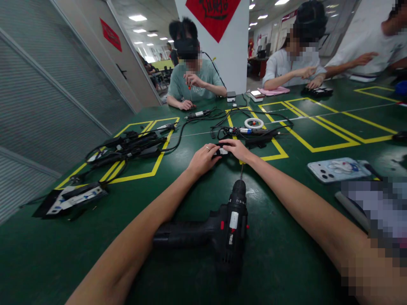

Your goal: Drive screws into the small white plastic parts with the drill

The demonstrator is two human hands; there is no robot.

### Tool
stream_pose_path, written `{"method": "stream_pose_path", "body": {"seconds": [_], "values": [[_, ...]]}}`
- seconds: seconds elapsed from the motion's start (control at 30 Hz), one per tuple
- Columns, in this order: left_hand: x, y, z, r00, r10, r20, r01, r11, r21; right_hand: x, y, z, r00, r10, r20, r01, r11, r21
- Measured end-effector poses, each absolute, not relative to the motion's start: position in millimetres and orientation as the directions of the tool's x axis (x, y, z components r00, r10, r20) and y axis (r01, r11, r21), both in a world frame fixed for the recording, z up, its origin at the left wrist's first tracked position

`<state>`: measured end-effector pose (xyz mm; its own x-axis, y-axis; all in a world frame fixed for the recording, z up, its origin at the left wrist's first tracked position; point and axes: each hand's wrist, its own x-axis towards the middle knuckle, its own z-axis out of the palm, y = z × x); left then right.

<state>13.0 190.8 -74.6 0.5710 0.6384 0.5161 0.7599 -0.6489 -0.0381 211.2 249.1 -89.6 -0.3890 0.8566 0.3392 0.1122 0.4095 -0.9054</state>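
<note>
Both my hands meet over a small black piece with a white label near the middle of the green table. My left hand, with a ring on one finger, grips its left side. From the right, the fingers of my right hand close over its top and right side, hiding part of it; its exact kind does not show. Between my forearms a black cordless drill lies on its side, its handle to the left and its bit pointing away from me, close to my right wrist.
Tangled black cables and tools lie at the left, near a black-and-white packet. Beyond my hands are a soldering iron and a white ring. A phone lies at the right. Several people work across the table.
</note>
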Motion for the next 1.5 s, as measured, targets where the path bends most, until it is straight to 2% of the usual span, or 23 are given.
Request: {"method": "stream_pose_path", "body": {"seconds": [0.57,0.8,0.97,1.07,1.17,1.23,1.33,1.43,1.5], "values": [[9,184,-70,0.605,0.650,0.460,0.775,-0.614,-0.151,207,242,-87,-0.415,0.847,0.333,0.116,0.413,-0.903],[9,183,-72,0.568,0.648,0.508,0.789,-0.604,-0.112,207,244,-90,-0.419,0.836,0.354,0.135,0.443,-0.886],[11,179,-72,0.528,0.640,0.559,0.797,-0.600,-0.066,207,243,-88,-0.420,0.847,0.325,0.112,0.404,-0.908],[11,178,-72,0.484,0.643,0.593,0.814,-0.580,-0.035,210,242,-77,-0.278,0.870,0.406,0.125,0.452,-0.883],[10,179,-72,0.435,0.641,0.632,0.828,-0.561,-0.001,213,241,-57,-0.168,0.813,0.558,0.214,0.582,-0.784],[10,179,-72,0.405,0.636,0.657,0.835,-0.550,0.017,213,240,-43,-0.228,0.801,0.553,0.193,0.594,-0.781],[9,177,-73,0.357,0.618,0.701,0.845,-0.533,0.041,207,234,-26,-0.410,0.786,0.464,0.112,0.548,-0.829],[9,175,-73,0.304,0.584,0.753,0.850,-0.522,0.062,197,223,-17,-0.580,0.736,0.348,0.107,0.493,-0.864],[9,174,-73,0.293,0.575,0.764,0.851,-0.521,0.066,189,214,-15,-0.636,0.692,0.343,0.092,0.509,-0.856]]}}
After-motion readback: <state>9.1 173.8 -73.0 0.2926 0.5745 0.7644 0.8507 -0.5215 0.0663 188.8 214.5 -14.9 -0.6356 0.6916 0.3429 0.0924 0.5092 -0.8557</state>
